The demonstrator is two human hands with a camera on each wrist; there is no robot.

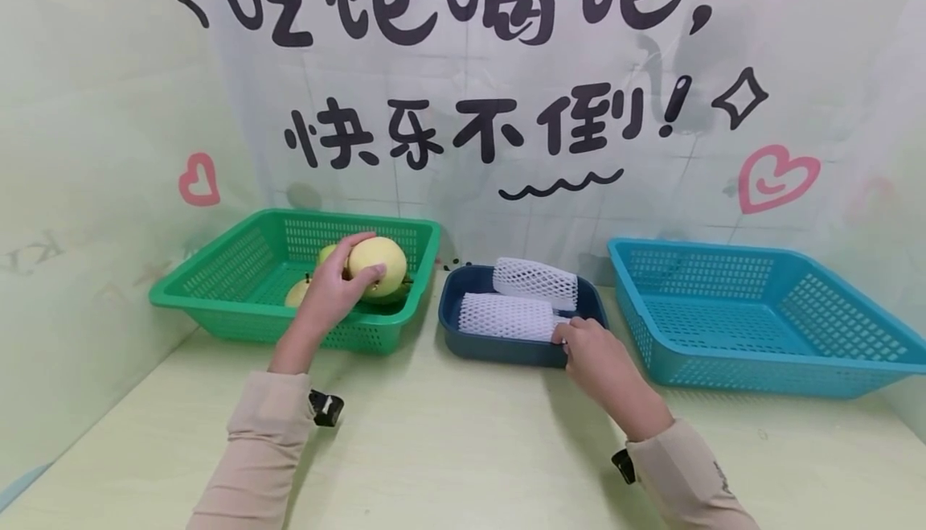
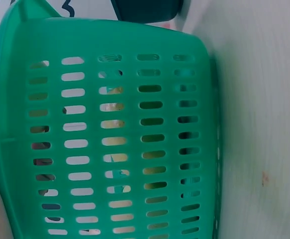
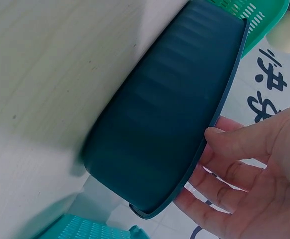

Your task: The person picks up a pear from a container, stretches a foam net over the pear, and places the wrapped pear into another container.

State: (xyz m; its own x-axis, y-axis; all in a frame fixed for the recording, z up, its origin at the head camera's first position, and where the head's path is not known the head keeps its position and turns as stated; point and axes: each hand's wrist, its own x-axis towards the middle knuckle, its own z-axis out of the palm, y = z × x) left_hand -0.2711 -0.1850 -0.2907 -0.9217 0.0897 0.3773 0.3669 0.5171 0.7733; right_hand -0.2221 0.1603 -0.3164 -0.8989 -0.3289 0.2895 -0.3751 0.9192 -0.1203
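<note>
My left hand (image 1: 335,293) holds a round pale-yellow pear (image 1: 379,263) over the right part of the green basket (image 1: 289,313), thumb on its near side. More fruit, yellow and green, lies under it, such as a yellow pear (image 1: 297,293) with a stem. Two white foam net sleeves lie in a dark blue tray (image 1: 499,347): a near sleeve (image 1: 506,317) and a far sleeve (image 1: 535,281). At the tray's right end, my right hand (image 1: 596,357) pinches the near sleeve's end. The right wrist view shows its thumb (image 3: 229,142) at the rim, other fingertips hidden behind it.
To the right of the tray stands a blue perforated basket (image 1: 781,365). A wall with black writing and pink hearts closes off the back. Pale tabletop (image 1: 434,441) stretches in front of the containers. The green basket's slotted wall (image 2: 130,114) fills much of the left wrist view.
</note>
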